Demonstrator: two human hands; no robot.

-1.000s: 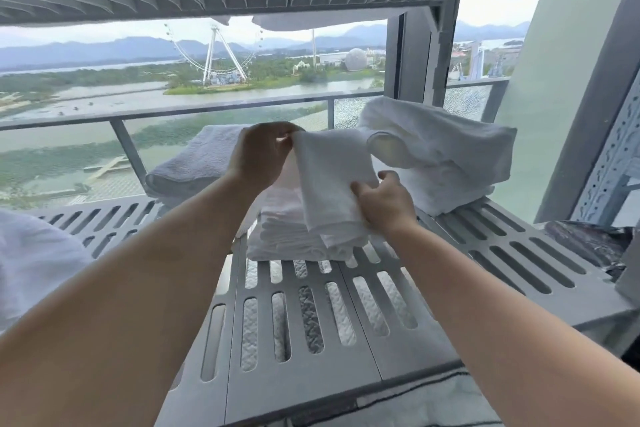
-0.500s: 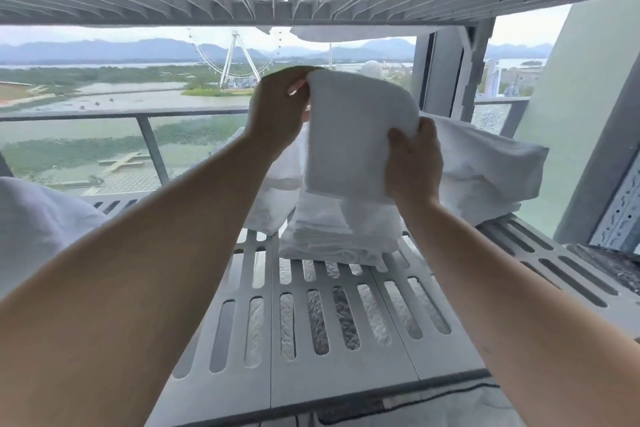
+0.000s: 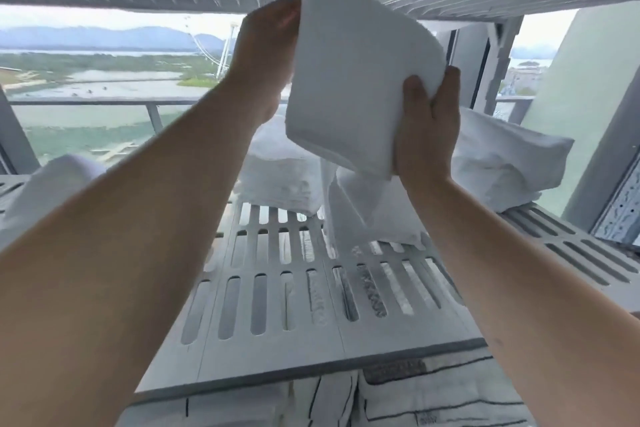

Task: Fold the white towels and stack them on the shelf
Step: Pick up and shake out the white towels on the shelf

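Towel (image 3: 356,80) raised; left hand (image 3: 263,55), right hand (image 3: 427,125) gripping edges.

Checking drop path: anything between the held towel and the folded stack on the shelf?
Nothing visible. Left hand and right hand hold the towel above the stack; a crumpled towel lies just right of it.

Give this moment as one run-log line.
folded towel: held above shelf | left hand: grips top | right hand: grips lower side | stacked: no

white folded towel (image 3: 360,80); pale grey slotted shelf (image 3: 311,291); white towel pile (image 3: 502,163).
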